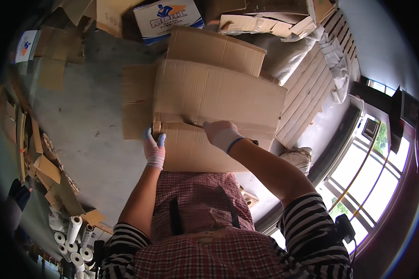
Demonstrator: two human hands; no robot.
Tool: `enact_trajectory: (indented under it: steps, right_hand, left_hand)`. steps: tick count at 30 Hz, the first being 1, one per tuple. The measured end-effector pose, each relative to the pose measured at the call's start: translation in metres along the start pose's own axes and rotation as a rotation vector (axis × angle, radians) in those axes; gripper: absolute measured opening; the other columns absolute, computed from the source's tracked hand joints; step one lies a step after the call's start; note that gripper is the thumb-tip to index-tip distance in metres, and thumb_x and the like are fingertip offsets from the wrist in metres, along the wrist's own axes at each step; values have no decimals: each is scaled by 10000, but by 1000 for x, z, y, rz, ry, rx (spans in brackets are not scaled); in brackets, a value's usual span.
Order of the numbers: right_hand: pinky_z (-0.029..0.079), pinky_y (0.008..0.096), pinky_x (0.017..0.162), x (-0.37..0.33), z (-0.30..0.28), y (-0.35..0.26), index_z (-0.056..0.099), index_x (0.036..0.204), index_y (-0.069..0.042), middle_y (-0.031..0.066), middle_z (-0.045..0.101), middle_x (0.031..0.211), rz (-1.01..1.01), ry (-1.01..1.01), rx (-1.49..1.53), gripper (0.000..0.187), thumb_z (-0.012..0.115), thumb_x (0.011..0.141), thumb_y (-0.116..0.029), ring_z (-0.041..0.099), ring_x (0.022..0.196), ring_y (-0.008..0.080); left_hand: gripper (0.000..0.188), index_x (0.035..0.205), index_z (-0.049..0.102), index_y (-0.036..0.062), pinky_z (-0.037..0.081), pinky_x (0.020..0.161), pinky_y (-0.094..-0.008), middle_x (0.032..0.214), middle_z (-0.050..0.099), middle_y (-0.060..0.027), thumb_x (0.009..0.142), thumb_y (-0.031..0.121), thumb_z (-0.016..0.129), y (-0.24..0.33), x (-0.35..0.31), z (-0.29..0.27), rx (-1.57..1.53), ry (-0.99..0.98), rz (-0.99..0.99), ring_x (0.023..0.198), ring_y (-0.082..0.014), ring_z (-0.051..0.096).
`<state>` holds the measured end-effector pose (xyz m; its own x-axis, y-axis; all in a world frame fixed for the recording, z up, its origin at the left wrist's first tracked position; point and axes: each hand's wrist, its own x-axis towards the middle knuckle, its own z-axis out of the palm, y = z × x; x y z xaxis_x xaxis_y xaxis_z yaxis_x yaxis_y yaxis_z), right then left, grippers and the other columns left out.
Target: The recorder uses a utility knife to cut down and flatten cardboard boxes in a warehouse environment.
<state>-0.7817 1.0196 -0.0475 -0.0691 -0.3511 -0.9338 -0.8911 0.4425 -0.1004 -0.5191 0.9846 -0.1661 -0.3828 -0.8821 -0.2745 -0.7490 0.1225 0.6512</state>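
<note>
Got this plain brown corrugated cardboard box (214,90) right in front of my red plaid apron (191,186), faintly ridged, seam across it, flaps sticking out. My gloved left hand (154,148) grips its left edge; right hand (222,133)'s curled closed at the seam, can't tell around what.

Workshop or storeroom (loose cardboard (48,168), white rolls (74,228))

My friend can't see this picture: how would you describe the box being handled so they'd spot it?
Look just beyond the red plaid apron at the lower middle. There sits a large brown cardboard box, its visible faces unprinted, unlike the white carton behind it. It alone has the gloved left hand at its left edge and the gloved right hand over it.
</note>
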Motion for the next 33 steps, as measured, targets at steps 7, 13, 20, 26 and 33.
enact_trajectory:
  steps: [7, 13, 20, 26, 33]
  right_hand:
    - [552, 494, 730, -16, 41, 103, 544, 1205, -38, 214, 690, 966, 122, 49, -124, 304, 453, 923, -104, 687, 902, 385]
    - [544, 491, 725, -64, 70, 228, 562, 1146, -34, 194, 697, 951, 275, 20, -202, 273, 437, 925, -135, 694, 885, 356]
    - [466, 354, 991, -242, 150, 490, 638, 1221, -79, 116, 610, 1287, 897, -186, -275, 367, 443, 949, -232, 593, 1186, 248]
    - [516, 323, 564, -129, 121, 367, 587, 1054, -60, 24, 572, 746, 282, 397, 1025, 157, 525, 974, -180, 583, 625, 173]
    - [455, 289, 390, -52, 140, 333, 562, 945, -91, 25, 549, 603, 120, 359, 1609, 273, 477, 1006, -343, 531, 430, 135]
  left_hand:
    - [598, 1375, 372, 2, 375, 1036, -424, 1325, 449, -209, 895, 216, 657, 3, 2, 5, -73, -46, -20, 1183, -370, 460]
    - [658, 1364, 378, -27, 370, 1036, -466, 1303, 468, -247, 885, 321, 668, -23, 0, 9, 71, 58, 115, 1201, -417, 456]
    - [629, 1410, 341, 1, 372, 1054, -439, 1368, 429, -234, 944, 344, 586, -49, 5, 7, -23, 28, -36, 1242, -393, 452]
    - [654, 1452, 285, -17, 299, 1124, -431, 1470, 344, -247, 967, 342, 537, -61, -5, 8, 122, 31, -85, 1362, -383, 346]
    - [616, 1467, 317, 36, 296, 1133, -421, 1492, 344, -204, 956, 284, 555, -25, 3, 1, 124, 28, -30, 1363, -353, 359]
